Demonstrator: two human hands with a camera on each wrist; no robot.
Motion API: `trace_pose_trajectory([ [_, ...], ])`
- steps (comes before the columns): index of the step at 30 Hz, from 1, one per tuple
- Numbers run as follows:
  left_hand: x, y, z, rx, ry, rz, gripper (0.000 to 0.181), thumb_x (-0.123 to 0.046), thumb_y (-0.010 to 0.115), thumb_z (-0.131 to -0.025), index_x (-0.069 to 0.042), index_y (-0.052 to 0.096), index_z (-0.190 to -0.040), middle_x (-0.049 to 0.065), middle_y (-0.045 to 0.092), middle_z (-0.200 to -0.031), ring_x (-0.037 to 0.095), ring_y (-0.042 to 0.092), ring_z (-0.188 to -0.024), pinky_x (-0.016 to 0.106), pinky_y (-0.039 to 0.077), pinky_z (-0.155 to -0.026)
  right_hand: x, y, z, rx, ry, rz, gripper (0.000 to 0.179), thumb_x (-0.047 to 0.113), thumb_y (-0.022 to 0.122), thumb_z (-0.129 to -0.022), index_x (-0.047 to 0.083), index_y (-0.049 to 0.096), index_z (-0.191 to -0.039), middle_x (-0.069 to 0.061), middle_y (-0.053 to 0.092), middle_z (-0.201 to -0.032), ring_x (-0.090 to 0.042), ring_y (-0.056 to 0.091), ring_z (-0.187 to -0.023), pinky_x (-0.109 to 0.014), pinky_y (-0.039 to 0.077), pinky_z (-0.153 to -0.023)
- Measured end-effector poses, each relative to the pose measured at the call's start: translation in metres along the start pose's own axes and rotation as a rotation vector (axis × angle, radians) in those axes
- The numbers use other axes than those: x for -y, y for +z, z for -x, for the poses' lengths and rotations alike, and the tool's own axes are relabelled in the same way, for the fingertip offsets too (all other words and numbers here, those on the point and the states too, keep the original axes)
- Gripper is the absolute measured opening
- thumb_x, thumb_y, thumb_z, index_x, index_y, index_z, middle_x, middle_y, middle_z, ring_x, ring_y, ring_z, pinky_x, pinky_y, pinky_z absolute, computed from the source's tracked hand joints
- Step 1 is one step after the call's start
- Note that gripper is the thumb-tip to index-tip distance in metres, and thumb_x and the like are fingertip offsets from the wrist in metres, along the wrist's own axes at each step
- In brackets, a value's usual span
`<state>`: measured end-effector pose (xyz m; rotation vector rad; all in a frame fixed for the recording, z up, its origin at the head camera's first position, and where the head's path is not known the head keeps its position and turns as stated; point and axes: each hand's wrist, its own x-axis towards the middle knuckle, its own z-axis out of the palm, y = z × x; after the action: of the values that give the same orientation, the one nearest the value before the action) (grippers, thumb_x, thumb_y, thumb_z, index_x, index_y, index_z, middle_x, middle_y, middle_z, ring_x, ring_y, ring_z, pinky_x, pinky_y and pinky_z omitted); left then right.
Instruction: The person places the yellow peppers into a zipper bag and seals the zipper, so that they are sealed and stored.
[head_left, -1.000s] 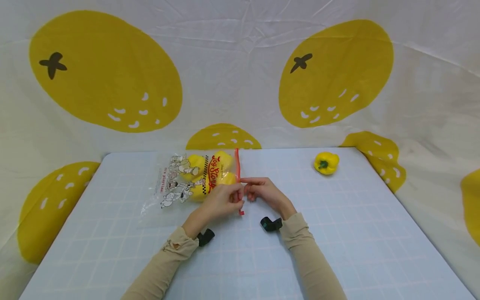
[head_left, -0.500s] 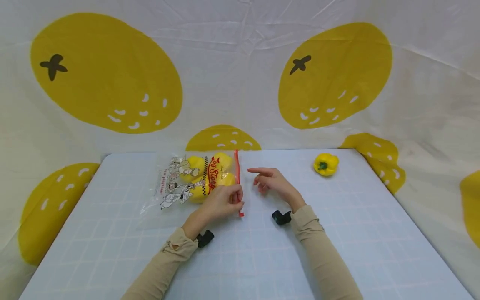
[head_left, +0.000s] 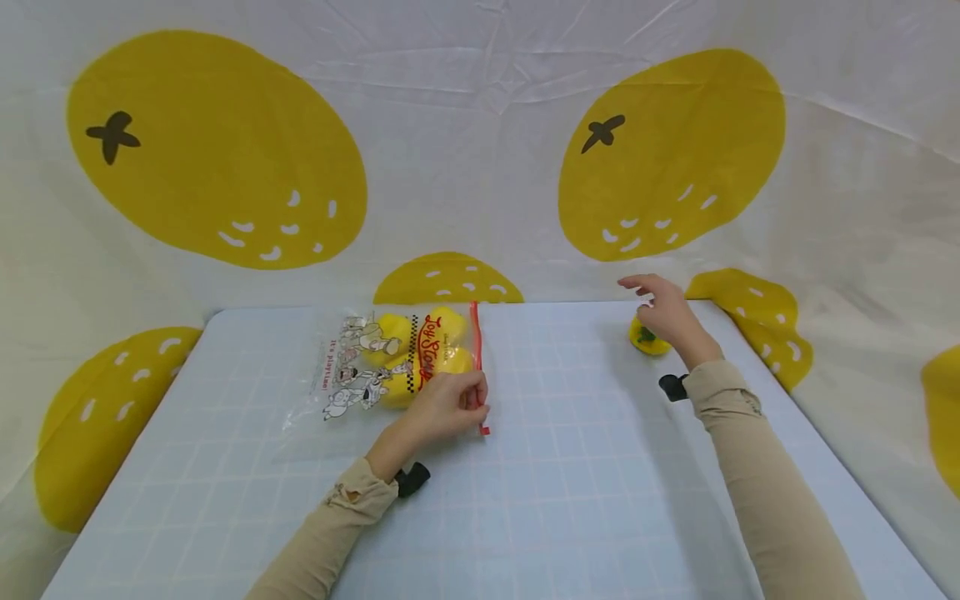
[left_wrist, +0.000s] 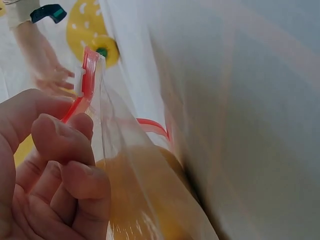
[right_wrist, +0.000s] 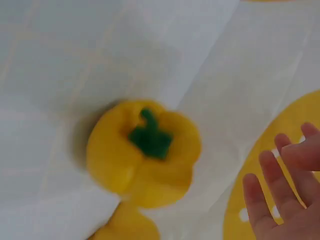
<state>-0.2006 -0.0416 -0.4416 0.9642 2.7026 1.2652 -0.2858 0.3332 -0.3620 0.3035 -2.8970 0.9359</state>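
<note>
A clear zip bag with a red zip edge and "Toy Story" print lies at centre-left in the head view, several yellow bell peppers inside. My left hand pinches the red zip edge between thumb and fingers, as the left wrist view shows up close. At the right, a loose yellow bell pepper with a green stem sits on the table. Above it hovers my right hand, fingers loosely extended and apart from the pepper. In the head view the hand partly hides this pepper.
The table has a pale blue checked cover. A white cloth printed with big yellow fruit hangs right behind its far edge and along the sides. Each wrist carries a small black camera.
My right hand has left the bag's zip edge and moved right to over the loose bell pepper, its fingers spreading. My left hand stays at the bag, holding the edge.
</note>
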Motion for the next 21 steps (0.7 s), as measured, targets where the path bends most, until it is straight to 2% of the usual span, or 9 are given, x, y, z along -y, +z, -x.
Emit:
trace_pose_trajectory([
  [4, 0.001, 0.001, 0.001, -0.004, -0.002, -0.010, 0.018, -0.011, 0.073, -0.083, -0.017, 0.056, -0.080, -0.010, 0.052, -0.065, 0.006, 0.048, -0.058, 0.022, 0.039, -0.055, -0.029, -0.013, 0.002, 0.107, 0.071, 0.111, 0.072, -0.019, 0.044, -0.078, 0.002, 0.042, -0.147, -0.026, 0.029, -0.154, -0.050, 0.024, -0.139, -0.066, 0.022, -0.109],
  [8, 0.001, 0.001, 0.001, -0.001, -0.007, -0.011, 0.019, -0.011, 0.073, -0.083, -0.018, 0.056, -0.080, -0.009, 0.053, -0.065, 0.007, 0.048, -0.058, 0.023, 0.039, -0.055, -0.056, -0.011, 0.008, 0.190, 0.057, 0.176, 0.080, -0.024, 0.047, -0.076, 0.004, 0.038, -0.150, -0.027, 0.020, -0.158, -0.054, 0.015, -0.141, -0.073, 0.012, -0.107],
  [11, 0.001, 0.001, 0.001, 0.011, -0.020, -0.002, 0.019, -0.012, 0.074, -0.083, -0.018, 0.056, -0.080, -0.009, 0.053, -0.065, 0.008, 0.048, -0.059, 0.023, 0.039, -0.055, -0.072, -0.005, 0.013, 0.212, 0.014, 0.199, 0.081, -0.025, 0.049, -0.075, 0.004, 0.038, -0.150, -0.029, 0.023, -0.156, -0.055, 0.017, -0.139, -0.073, 0.012, -0.107],
  [15, 0.001, 0.001, 0.001, 0.033, -0.021, -0.001, 0.019, -0.013, 0.074, -0.084, -0.018, 0.057, -0.081, -0.009, 0.053, -0.065, 0.007, 0.049, -0.058, 0.022, 0.039, -0.054, -0.082, 0.000, 0.019, 0.182, -0.021, 0.230, 0.078, -0.022, 0.056, -0.076, 0.003, 0.040, -0.147, -0.029, 0.033, -0.149, -0.055, 0.025, -0.129, -0.068, 0.021, -0.106],
  [21, -0.001, -0.001, 0.000, 0.052, -0.012, -0.009, 0.019, -0.013, 0.075, -0.084, -0.017, 0.057, -0.080, -0.009, 0.053, -0.065, 0.007, 0.049, -0.056, 0.023, 0.039, -0.052, -0.073, -0.003, 0.021, 0.170, 0.060, 0.245, 0.073, -0.021, 0.056, -0.076, 0.004, 0.044, -0.144, -0.029, 0.041, -0.142, -0.052, 0.028, -0.115, -0.066, 0.029, -0.098],
])
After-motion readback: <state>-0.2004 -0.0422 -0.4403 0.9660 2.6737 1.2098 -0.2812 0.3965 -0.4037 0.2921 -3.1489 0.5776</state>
